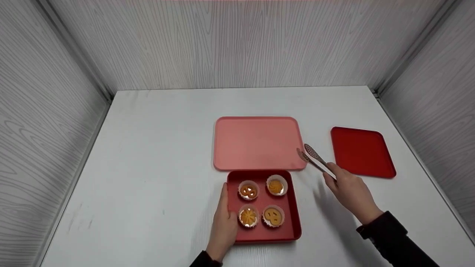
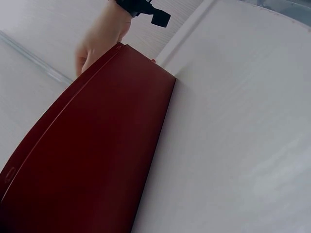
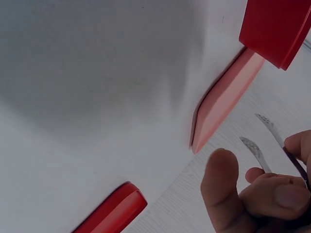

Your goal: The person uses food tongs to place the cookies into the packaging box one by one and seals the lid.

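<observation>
My left hand (image 1: 223, 224) grips the left side of a deep red square tray (image 1: 259, 237), thumb over the rim and fingers along the outer wall. Inside the tray are several cookies in white paper cups, among them a pretzel-shaped cookie (image 1: 273, 216) and a swirled cookie (image 1: 275, 186). My right hand (image 1: 350, 189) holds metal tongs (image 1: 315, 157) with their tips apart, above the right edge of a pink tray (image 1: 258, 142). Nothing is between the tips. In the left wrist view, the red tray's outer wall (image 2: 107, 131) fills much of the picture.
The pink tray lies just behind the deep red one, its surface bare. A flat red tray (image 1: 362, 152) lies to the right, beyond the right hand. Grey wood-grain panels (image 1: 237, 44) enclose the white table (image 1: 148, 155) at the back and both sides.
</observation>
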A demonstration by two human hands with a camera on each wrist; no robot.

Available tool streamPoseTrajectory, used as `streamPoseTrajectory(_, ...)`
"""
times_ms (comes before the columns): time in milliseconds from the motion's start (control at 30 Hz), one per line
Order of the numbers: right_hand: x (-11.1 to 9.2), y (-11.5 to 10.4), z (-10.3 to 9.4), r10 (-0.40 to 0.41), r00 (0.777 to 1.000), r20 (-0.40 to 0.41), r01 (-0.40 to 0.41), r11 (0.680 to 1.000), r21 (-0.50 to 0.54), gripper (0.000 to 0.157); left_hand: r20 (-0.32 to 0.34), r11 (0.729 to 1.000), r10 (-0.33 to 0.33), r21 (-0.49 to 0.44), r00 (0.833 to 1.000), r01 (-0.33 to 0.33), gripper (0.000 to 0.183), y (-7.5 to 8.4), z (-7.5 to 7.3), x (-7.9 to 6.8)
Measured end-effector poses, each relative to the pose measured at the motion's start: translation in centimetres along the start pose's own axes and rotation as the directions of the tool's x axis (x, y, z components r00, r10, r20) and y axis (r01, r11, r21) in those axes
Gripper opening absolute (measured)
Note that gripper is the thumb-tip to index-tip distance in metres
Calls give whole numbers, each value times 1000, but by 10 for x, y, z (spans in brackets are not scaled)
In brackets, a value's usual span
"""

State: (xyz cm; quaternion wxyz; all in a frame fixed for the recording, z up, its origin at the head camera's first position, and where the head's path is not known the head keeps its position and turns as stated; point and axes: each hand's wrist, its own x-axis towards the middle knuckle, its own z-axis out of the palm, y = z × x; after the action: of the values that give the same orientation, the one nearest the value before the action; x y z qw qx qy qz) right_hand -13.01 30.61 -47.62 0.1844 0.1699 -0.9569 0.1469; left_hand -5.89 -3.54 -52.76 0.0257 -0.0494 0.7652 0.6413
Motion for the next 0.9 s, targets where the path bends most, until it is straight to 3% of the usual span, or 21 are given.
streamPoseTrajectory(133, 0, 3, 1, 97, 994, 57, -98, 995, 8, 24, -2, 1000, -13, 1, 1000, 13, 80, 0, 0, 0)
streamPoseTrajectory(333, -1, 5, 4, 222, 959, 175, -223, 975, -11, 21, 3, 1000, -7, -8, 1000, 7, 79, 0, 0, 0)
streamPoseTrajectory(533, -4, 7, 9, 247, 951, 186, -241, 969, -53, 19, 2, 1000, -15, -11, 1000, 15, 80, 1, 0, 1)
streamPoseTrajectory(900, -6, 8, 16, 314, 913, 261, -295, 949, -113, 22, 2, 1000, -9, -9, 1000, 9, 80, 0, 0, 1)
